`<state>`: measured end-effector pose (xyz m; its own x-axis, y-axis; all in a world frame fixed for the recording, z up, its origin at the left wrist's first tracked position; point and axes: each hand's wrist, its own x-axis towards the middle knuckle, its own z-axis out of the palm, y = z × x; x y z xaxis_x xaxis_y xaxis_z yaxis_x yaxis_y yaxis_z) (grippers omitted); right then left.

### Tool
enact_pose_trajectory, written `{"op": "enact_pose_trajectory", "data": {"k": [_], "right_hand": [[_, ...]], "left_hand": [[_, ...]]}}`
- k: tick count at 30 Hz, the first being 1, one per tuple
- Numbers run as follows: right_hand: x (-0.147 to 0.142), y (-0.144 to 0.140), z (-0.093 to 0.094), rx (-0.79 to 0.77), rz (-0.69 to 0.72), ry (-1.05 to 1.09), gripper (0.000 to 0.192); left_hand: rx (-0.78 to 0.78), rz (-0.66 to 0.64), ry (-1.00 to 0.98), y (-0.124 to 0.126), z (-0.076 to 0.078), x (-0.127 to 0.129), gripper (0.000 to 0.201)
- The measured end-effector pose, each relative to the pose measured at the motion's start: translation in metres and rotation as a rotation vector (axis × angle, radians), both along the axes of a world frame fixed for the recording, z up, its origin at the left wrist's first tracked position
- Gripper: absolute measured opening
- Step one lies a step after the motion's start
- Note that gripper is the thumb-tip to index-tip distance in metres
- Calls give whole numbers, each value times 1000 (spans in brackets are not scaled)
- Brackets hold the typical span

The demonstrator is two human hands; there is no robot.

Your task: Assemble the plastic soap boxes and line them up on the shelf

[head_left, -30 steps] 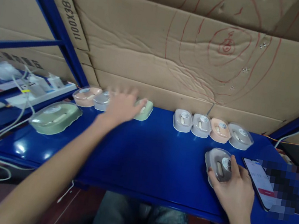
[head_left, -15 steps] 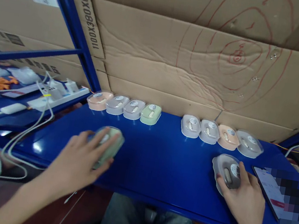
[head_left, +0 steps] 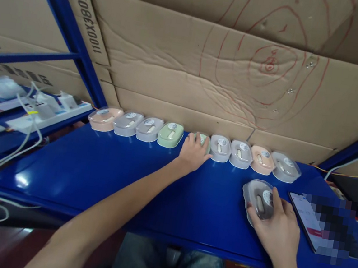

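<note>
Overhead, cardboard cartons back the blue table; one carton edge reads "1100X380X62". Along the far edge stands a row of boxed computer mice in peach, grey and green. The left hand is closed over a green boxed mouse, set into the row's gap. The right hand grips a grey boxed mouse near the right, beside a phone. Risk: a careless push could knock neighbouring boxes out of line.
</note>
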<state>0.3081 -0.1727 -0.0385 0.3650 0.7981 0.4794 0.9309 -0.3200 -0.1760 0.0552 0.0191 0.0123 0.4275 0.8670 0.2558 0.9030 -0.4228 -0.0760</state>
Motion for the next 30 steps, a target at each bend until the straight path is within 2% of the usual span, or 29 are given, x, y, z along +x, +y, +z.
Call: {"op": "enact_pose_trajectory", "data": {"k": [4,9,16,21,24,27,29,30], "right_hand": [[1,0,-1,5,12,10,96],[-1,-2,0,11,31,17,93],[-2,-1,1,29,16,-1,91],[-1,-1,0,46,26,13,91],[-1,0,-1,92,61,63,91],[-5,4,2,159,219,218,84],[-12,12,9,173,370,365,76],[-19,17,14,166,445,426,73]], "left_hand": [[6,8,-20,17,-6,8,74],[33,-41,-58,26,-11,13,74],[39,-65,-170,23,-17,15,75],[128,-69,-334,21,-22,2,73],[231,-173,-418,17,-17,-15,66],[311,-362,-548,4,-11,-36,50],[259,-478,-670,-9,-11,-50,38],[184,-523,-742,-15,-12,-56,34]]}}
